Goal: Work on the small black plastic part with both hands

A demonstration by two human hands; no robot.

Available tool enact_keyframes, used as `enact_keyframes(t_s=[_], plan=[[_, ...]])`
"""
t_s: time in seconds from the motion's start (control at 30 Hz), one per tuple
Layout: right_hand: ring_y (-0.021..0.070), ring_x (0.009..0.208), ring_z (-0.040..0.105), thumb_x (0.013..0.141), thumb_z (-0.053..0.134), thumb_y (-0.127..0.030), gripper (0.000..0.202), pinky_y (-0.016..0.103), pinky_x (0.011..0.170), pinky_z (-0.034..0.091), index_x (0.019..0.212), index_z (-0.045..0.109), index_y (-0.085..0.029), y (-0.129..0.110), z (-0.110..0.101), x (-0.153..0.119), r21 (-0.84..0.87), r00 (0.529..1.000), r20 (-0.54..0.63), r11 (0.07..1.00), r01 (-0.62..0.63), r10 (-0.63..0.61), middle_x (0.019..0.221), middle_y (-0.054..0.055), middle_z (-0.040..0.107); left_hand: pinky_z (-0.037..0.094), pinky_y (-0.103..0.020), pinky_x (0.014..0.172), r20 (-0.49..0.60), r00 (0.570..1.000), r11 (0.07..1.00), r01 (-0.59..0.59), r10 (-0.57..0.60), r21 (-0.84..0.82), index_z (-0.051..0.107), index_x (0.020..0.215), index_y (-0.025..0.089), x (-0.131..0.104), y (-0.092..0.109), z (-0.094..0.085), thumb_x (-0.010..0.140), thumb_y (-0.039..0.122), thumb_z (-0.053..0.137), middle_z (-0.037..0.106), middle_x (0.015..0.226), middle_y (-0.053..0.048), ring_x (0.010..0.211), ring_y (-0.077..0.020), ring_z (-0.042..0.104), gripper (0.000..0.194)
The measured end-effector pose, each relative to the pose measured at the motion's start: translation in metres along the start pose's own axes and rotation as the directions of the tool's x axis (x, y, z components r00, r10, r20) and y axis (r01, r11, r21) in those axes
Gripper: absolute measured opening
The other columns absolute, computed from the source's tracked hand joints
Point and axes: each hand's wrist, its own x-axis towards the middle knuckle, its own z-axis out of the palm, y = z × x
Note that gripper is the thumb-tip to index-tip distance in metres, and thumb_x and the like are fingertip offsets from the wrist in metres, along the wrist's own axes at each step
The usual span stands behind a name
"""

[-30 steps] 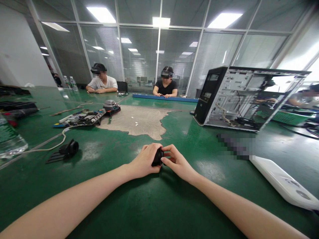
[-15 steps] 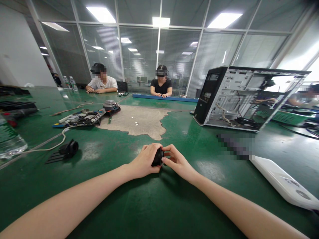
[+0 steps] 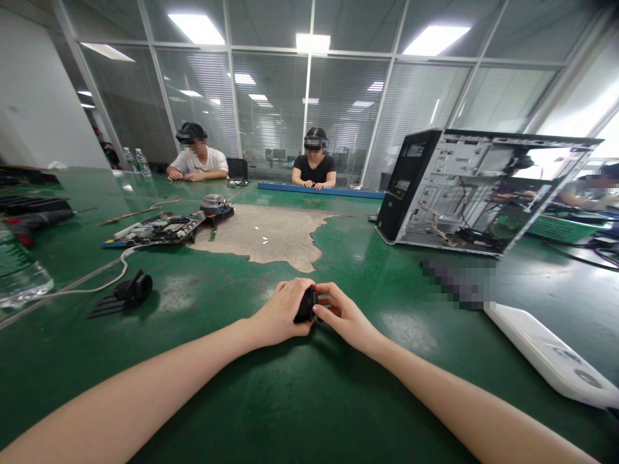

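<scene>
At the near middle of the green table (image 3: 271, 393), the left hand (image 3: 285, 314) wraps a small black part (image 3: 304, 307) from the left, its grip closed around it. The right hand (image 3: 349, 322) comes in from the right, thumb and fingertips gathered on the part's right end, so both hands are clamped on the same piece. Much of it is hidden behind the fingers, and whether it touches the table cannot be told.

To the near right lies a white phone (image 3: 536, 345), with a blurred dark strip (image 3: 452, 283) at its far end. On the left, well apart from the hands, sits a black plastic piece (image 3: 133, 290) with long prongs, and a clear bottle (image 3: 19, 274) stands at the left edge. Farther on, a circuit board (image 3: 157, 229) lies left of a bare, ragged patch (image 3: 264, 235) in the green surface. An open computer case (image 3: 409, 187) stands to the right, with a green basket (image 3: 563, 229) beyond it. At the far side, two people sit, one in white (image 3: 207, 162), one in black (image 3: 314, 170) behind a blue bar (image 3: 319, 189).
</scene>
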Motion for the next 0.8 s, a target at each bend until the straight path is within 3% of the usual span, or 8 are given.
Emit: enact_keyframes(t_s=[0.27,0.47,0.8], plan=[[0.0165,0.096,0.054,0.077,0.055,-0.023,0.024,0.028,0.071,0.049,0.099,0.045,-0.022,-0.0036,-0.0003,-0.0008,-0.007,0.999,-0.003,0.999,0.038,-0.038,0.1,0.003,0.05,0.033,-0.04,0.089,-0.004,1.0,1.0,-0.001,0.001,-0.005,0.03,0.115,0.021,0.0003,-0.0007,0.0002,0.065,0.02,0.058,0.048,0.11,-0.007,0.102,-0.0233,0.047,0.057],[0.015,0.09,0.056,0.081,0.051,-0.027,0.019,0.028,0.072,0.048,0.098,0.045,-0.022,-0.0038,-0.0001,-0.0007,-0.006,1.0,-0.019,1.0,-0.001,0.001,0.095,0.002,0.053,0.033,-0.039,0.088,-0.008,1.0,1.0,0.0,0.0,0.0,0.031,0.114,0.021,0.0002,0.0002,-0.0002,0.066,0.022,0.058,0.048,0.11,-0.007,0.103,-0.0231,0.046,0.056],[0.016,0.093,0.055,0.08,0.051,-0.026,0.029,0.032,0.076,0.049,0.108,0.043,-0.022,-0.0031,0.0006,0.0003,-0.006,1.0,-0.011,1.0,-0.008,0.008,0.106,0.006,0.051,0.033,-0.039,0.088,-0.001,1.0,1.0,0.004,-0.004,0.004,0.031,0.115,0.02,0.0009,-0.0005,0.0003,0.065,0.021,0.058,0.048,0.109,-0.007,0.103,-0.023,0.046,0.057]])
